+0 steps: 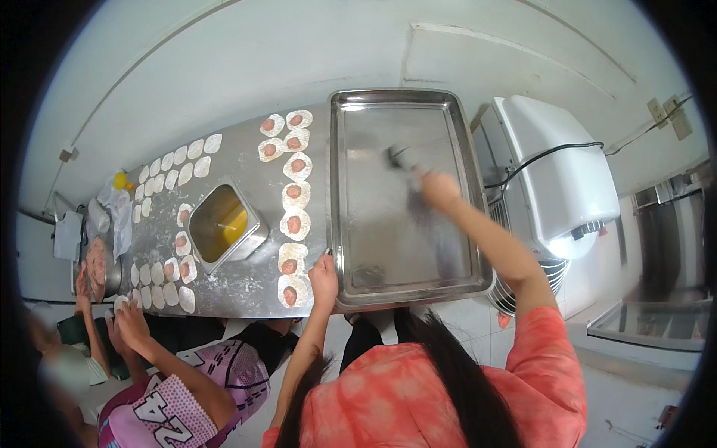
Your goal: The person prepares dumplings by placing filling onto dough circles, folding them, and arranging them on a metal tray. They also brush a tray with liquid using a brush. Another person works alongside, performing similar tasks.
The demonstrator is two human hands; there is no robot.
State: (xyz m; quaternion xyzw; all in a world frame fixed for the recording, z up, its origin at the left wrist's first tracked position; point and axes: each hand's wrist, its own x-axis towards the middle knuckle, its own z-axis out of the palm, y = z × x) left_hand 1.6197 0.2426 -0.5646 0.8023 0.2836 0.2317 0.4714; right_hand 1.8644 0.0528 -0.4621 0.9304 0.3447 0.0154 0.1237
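A large shallow metal tray [407,287] is in front of me, its inside wet and shiny in patches. Fingers closed round its near left rim, my left hand [323,280] grips it. Over the far right half of the tray, my right hand [441,190] is closed on a small brush [397,157]. Motion smears the brush, so I cannot tell whether its dark head touches the metal. Left of the tray runs a column of flat dough rounds [295,224], each topped with a lump of pink filling. A deep metal container [254,237] holds yellow liquid [231,224].
More dough rounds [157,287] lie on the floured metal table [224,295]. Two people work at the left, one person's hands [131,328] at the dough. A bowl of pink filling [97,265] stands at the far left. Right of the tray is a white machine [556,172] with a black cord.
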